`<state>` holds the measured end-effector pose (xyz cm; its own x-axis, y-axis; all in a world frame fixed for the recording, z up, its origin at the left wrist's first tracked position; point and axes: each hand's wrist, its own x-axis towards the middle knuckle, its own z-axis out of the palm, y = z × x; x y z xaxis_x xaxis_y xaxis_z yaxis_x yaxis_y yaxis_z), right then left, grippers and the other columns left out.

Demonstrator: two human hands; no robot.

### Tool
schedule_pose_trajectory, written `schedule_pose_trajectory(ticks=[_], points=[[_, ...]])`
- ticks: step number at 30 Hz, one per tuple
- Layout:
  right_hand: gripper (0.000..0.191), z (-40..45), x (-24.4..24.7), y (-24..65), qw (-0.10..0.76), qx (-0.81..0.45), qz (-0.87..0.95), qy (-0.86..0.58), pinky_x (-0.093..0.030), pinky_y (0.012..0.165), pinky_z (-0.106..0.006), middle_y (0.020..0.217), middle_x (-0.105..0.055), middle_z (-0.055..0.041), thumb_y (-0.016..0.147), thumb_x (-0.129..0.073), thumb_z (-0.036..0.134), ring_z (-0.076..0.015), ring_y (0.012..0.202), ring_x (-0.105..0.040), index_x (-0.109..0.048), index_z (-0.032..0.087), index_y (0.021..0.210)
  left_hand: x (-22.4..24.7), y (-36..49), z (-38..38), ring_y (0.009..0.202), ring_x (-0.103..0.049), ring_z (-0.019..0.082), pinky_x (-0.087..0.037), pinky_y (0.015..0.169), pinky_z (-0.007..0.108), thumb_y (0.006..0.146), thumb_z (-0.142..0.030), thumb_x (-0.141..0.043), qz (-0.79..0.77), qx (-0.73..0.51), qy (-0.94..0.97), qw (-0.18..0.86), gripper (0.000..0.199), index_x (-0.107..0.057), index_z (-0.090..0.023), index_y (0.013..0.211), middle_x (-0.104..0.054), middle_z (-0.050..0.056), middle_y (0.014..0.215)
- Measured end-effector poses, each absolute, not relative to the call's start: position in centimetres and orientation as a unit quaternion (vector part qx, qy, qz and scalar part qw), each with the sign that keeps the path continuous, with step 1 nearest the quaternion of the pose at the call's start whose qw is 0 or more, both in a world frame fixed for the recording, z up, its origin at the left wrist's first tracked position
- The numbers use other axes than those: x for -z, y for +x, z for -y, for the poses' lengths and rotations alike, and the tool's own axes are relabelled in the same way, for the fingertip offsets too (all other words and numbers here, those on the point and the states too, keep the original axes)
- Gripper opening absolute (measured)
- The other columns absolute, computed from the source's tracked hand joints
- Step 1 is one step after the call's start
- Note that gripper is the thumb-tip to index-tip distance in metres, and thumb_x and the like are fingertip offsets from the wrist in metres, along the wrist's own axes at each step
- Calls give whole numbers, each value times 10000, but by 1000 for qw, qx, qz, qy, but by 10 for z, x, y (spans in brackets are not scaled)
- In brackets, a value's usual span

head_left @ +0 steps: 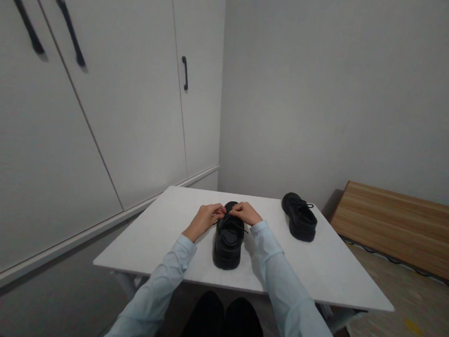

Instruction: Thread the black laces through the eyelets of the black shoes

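Observation:
A black lace-up shoe (227, 250) stands on the white table (155, 236) in front of me, its heel towards me and its toe pointing away. My left hand (205, 218) reaches in at the left of the lacing, thumb and fingers pinched on the black shoelace (232, 221). From the right, my right hand (245, 212) bends over the front of the shoe, its fingertips also closed on the lace. Both hands partly cover the toe and the lacing. A loose lace end hangs out at the shoe's right side.
A second black shoe (302, 222) with a tied lace stands near the table's back right corner. White cabinets (136, 103) line the left side, and a grey wall (333, 94) rises behind. At the right, a wood-grained board (404, 226) leans close to the floor.

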<state>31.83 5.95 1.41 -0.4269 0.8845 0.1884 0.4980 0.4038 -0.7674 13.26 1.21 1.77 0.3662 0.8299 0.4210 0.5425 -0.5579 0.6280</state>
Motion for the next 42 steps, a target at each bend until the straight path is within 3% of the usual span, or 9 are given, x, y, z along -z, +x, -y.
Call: schedule_pose_trajectory(ticks=[18, 23, 27, 31, 36, 42], points=[[132, -69, -15, 312, 262, -291, 790, -472, -386, 533, -224, 464, -604, 22, 519, -623, 66, -115, 509, -526, -678, 177, 472, -16, 138, -11, 795, -660, 168, -497, 763, 281, 789, -164, -563, -436, -382, 786, 219, 128, -651, -187, 879, -708, 38, 826], [171, -60, -17, 310, 296, -249, 783, -487, -407, 608, -255, 528, -618, -4, 566, -614, 52, -144, 590, -550, -646, 186, 465, -10, 139, -11, 817, -624, 165, -491, 765, 288, 820, -279, -573, -434, -400, 786, 185, 144, -636, -179, 902, -679, 54, 909], [175, -55, -20, 315, 330, -226, 774, -492, -426, 665, -272, 611, -633, -15, 605, -616, 47, -157, 652, -561, -627, 188, 502, -3, 140, -13, 971, -576, 207, -460, 879, 353, 781, -370, -628, -424, -419, 789, 151, 292, -605, -176, 998, -634, 83, 1024], [104, -54, -25, 326, 365, -211, 759, -495, -448, 723, -293, 735, -647, -33, 695, -601, 105, -159, 726, -571, -625, 179, 626, 5, 141, -16, 1100, -534, 231, -409, 972, 386, 708, -380, -702, -408, -419, 790, 185, 475, -550, -190, 1116, -595, 88, 1146], [46, -53, -33, 343, 436, -260, 716, -479, -483, 683, -302, 882, -651, -63, 772, -559, 195, -146, 721, -588, -588, 171, 745, 10, 141, -16, 1162, -517, 231, -403, 991, 376, 721, -376, -687, -395, -412, 765, 298, 515, -507, -201, 1171, -561, 89, 1233], [227, -46, -45, 362, 543, -356, 626, -432, -518, 603, -282, 845, -638, -58, 757, -599, 401, -156, 743, -622, -558, 177, 769, 12, 140, -14, 1253, -436, 253, -377, 1012, 412, 732, -391, -670, -391, -395, 748, 363, 546, -476, -229, 1216, -491, 89, 1332]])
